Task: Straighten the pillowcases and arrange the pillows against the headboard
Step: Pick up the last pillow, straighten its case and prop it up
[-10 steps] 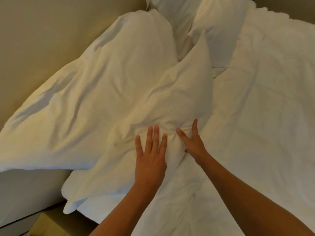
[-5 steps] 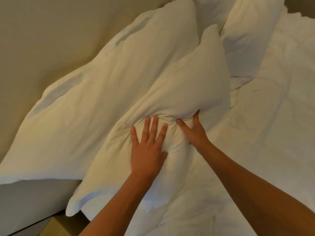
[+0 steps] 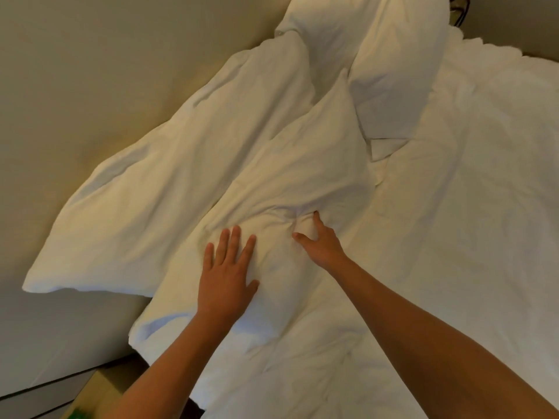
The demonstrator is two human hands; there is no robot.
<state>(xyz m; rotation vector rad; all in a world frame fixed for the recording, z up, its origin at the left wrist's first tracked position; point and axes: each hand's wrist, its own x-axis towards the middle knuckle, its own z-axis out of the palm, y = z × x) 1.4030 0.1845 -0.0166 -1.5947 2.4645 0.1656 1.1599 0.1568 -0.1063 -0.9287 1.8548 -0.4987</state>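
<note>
While both arms reach in from the bottom of the shot, the left hand lies flat on the front pillow, palm down, fingers straight and a little spread, not gripping anything. The right hand is just beside it, further up the same pillow, with thumb and fingers pinched into the pillowcase so a small lump of white fabric bunches up between them and creases fan out from that spot. So one hand presses, the other is clamped on cloth.

That front pillow sits at a slant on the white duvet, its near corner hanging toward the bed's left edge. Right behind it, touching and partly overlapped by it, a bigger back pillow leans against the beige padded headboard. Two more pillows are up top: a far pillow lying against the duvet, and a rear pillow tucked behind it by the headboard. The duvet looks pretty rumpled all over. A bit of a wooden nightstand peeks out at the lower left.
</note>
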